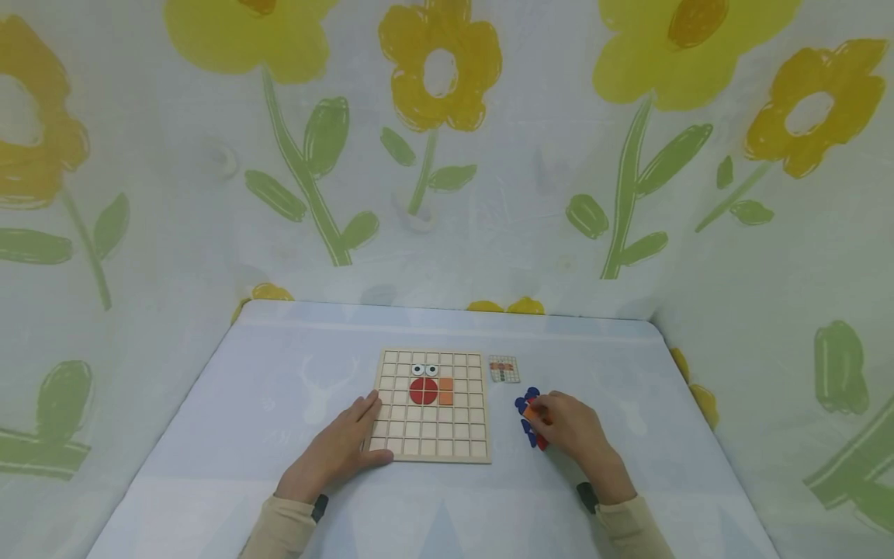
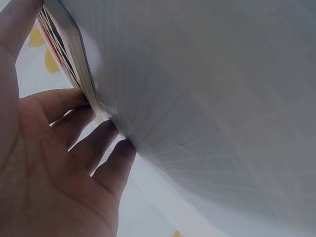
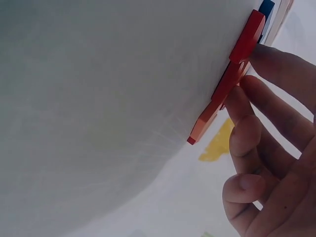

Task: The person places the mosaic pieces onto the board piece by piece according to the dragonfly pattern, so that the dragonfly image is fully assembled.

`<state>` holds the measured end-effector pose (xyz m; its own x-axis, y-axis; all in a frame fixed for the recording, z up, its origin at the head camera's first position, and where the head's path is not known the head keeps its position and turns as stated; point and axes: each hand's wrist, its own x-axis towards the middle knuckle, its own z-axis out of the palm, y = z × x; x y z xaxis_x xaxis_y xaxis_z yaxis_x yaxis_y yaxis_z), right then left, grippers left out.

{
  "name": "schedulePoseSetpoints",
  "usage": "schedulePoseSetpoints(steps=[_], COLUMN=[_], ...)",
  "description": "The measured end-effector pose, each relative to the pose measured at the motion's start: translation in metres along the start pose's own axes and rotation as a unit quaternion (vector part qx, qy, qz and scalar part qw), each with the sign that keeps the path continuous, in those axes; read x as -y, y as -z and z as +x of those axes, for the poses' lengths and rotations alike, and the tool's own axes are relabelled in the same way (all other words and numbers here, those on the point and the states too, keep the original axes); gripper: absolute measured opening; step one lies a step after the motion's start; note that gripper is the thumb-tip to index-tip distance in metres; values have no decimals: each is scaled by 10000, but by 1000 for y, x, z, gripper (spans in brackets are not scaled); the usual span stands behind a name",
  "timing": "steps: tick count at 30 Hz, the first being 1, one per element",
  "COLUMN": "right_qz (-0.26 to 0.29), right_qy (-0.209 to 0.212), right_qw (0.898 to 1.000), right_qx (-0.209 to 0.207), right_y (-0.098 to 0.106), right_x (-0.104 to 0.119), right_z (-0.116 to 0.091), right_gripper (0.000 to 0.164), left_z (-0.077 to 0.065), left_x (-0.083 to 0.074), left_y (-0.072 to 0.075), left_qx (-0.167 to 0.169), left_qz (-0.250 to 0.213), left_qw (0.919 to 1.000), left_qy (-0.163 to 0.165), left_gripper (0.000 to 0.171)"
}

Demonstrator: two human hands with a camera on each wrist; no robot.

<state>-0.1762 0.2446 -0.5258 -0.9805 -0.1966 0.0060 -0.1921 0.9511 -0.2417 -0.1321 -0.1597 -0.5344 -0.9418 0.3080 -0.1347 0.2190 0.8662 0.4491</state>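
A wooden grid board [image 1: 398, 429] lies on the table. It carries two eye tiles [image 1: 424, 370], a red circle made of quarter tiles [image 1: 423, 390] and orange square tiles [image 1: 445, 391] beside it. My left hand [image 1: 342, 444] rests at the board's lower left corner, fingers along its left edge and thumb at the front edge; in the left wrist view the fingertips touch the board's side. To the right, my right hand [image 1: 569, 423] pinches an orange tile [image 1: 531, 414] over a small pile of blue pieces [image 1: 528, 433] and red pieces [image 3: 247, 37].
A small pattern card [image 1: 504, 369] with a printed grid lies just right of the board's upper right corner. Flower-printed fabric walls [image 1: 447, 233] stand behind the table [image 1: 335, 536] and on both sides.
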Motion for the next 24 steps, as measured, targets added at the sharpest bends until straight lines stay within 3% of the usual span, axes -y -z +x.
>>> schedulePoseSetpoints(steps=[14, 20, 24], right_qz=[-87, -39, 139], right_qy=[-99, 44, 351], right_qw=[9999, 9991, 9957], right_qx=[-30, -418, -844], right_y=[3, 6, 9], right_x=[1, 0, 1], right_z=[1, 0, -1], right_gripper=[33, 28, 28], left_z=[1, 0, -1], left_x=[-2, -4, -4], left_y=[1, 3, 3], left_qx=[20, 21, 1], left_qz=[-4, 7, 0], left_qw=[10000, 10000, 10000], left_qy=[16, 40, 16], left_gripper=[102, 103, 103])
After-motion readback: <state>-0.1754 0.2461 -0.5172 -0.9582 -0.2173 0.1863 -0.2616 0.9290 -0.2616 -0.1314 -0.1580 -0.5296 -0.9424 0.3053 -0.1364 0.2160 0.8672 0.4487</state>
